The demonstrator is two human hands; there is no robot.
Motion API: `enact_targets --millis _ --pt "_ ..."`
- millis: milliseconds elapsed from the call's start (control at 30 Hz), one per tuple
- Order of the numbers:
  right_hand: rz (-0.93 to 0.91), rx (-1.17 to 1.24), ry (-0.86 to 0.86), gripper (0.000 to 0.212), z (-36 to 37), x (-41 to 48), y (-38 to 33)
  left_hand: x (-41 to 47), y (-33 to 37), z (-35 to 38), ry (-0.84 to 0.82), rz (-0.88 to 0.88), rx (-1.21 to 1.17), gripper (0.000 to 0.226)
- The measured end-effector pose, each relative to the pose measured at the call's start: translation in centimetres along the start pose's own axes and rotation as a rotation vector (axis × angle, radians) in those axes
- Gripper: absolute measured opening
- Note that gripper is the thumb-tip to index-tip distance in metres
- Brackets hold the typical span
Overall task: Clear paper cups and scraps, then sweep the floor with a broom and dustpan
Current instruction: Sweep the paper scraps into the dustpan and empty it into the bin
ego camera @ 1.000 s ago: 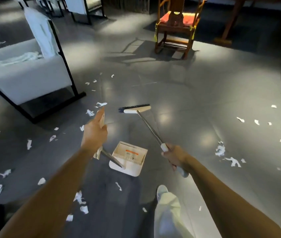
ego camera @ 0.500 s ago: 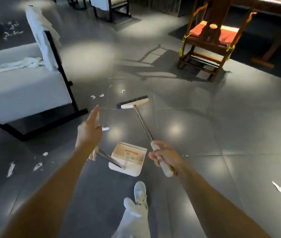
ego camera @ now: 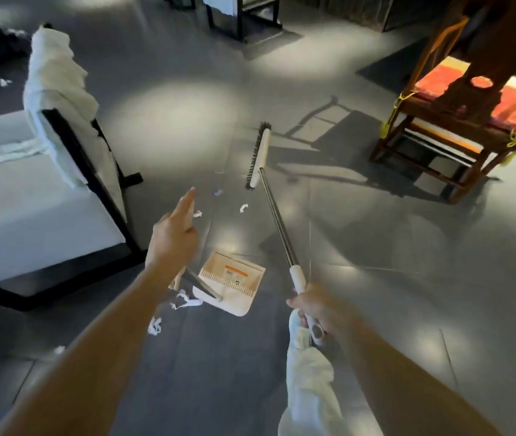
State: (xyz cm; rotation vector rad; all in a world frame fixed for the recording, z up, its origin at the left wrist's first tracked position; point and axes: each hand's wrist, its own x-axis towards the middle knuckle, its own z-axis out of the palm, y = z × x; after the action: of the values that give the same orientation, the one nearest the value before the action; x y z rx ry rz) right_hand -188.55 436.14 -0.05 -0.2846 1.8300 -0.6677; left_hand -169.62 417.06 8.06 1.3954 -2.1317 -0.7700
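My left hand [ego camera: 173,239] grips the handle of a cream dustpan [ego camera: 233,286], index finger stretched forward; the pan hangs low over the grey floor between my arms. My right hand [ego camera: 311,308] grips the white end of the broom [ego camera: 277,218], whose metal shaft runs forward to a white head with dark bristles [ego camera: 258,155] turned on edge above the floor. White paper scraps [ego camera: 243,208] lie just ahead of the pan, and more scraps [ego camera: 184,302] lie beside its left edge and further left.
A white armchair with a black frame [ego camera: 89,162] and draped cloth stands at left. A wooden chair with a red cushion [ego camera: 458,127] stands at the right rear. Another dark-framed seat [ego camera: 244,17] is at the far back. My white-trousered leg [ego camera: 308,382] shows below.
The view swung left and forward, so both chairs shifted right. The broom head turned from crosswise to on edge, pointing away. My right hand slid back along the handle.
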Motion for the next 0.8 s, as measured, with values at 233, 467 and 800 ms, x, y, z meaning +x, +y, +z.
enact_targets --millis 233,467,800 --pt "-0.180 0.004 -0.042 0.019 -9.9 14.3 -18.4 20.0 2.7 6.2 0.066 -0.125 -0.001 0.075" --pt "-0.321 -0.145 0.012 0.015 -15.2 24.7 -33.3 36.6 3.6 8.6 0.177 -0.211 -0.040 0.075" --pt "-0.548 -0.407 -0.039 0.044 -15.6 42.0 -58.6 63.7 2.4 10.2 0.112 -0.231 -0.051 0.071"
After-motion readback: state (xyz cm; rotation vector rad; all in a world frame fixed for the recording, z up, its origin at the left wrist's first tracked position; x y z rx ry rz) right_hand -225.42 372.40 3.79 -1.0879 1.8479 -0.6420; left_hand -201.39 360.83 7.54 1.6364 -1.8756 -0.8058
